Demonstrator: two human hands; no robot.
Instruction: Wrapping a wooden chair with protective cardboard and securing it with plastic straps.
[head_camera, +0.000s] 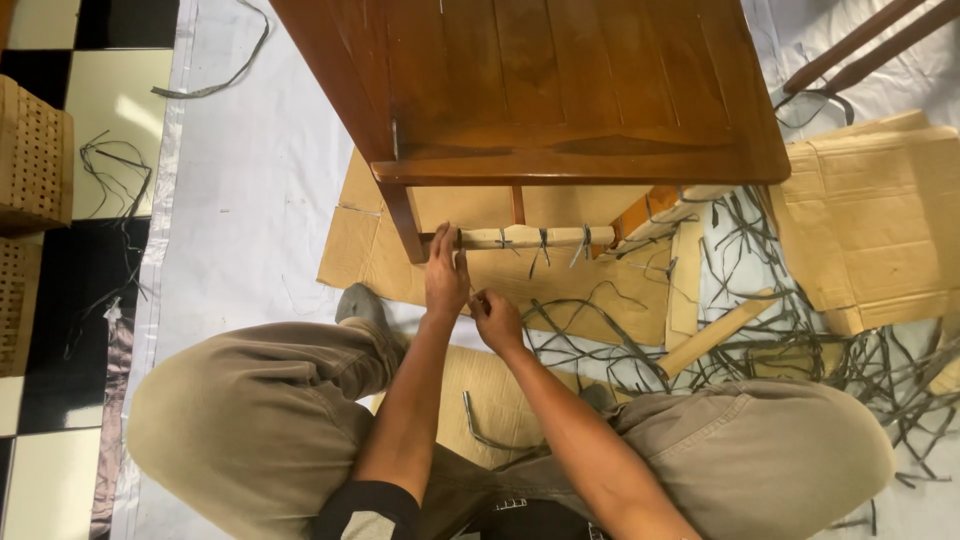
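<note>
A brown wooden chair (560, 90) stands in front of me. Below its seat runs a pale wooden rung (530, 237) with a few dark strips tied around it. My left hand (445, 275) rests on the rung's left end, fingers touching it beside the chair leg (405, 220). My right hand (497, 318) is just below and to the right, its fingers pinched on a thin dark strip (472, 297). My knees in khaki trousers flank both arms.
Flattened cardboard (870, 220) lies under and to the right of the chair. Several dark cut strips (780, 330) litter the white sheet (260, 200) at right. A woven block (30, 160) sits on the checkered floor at far left.
</note>
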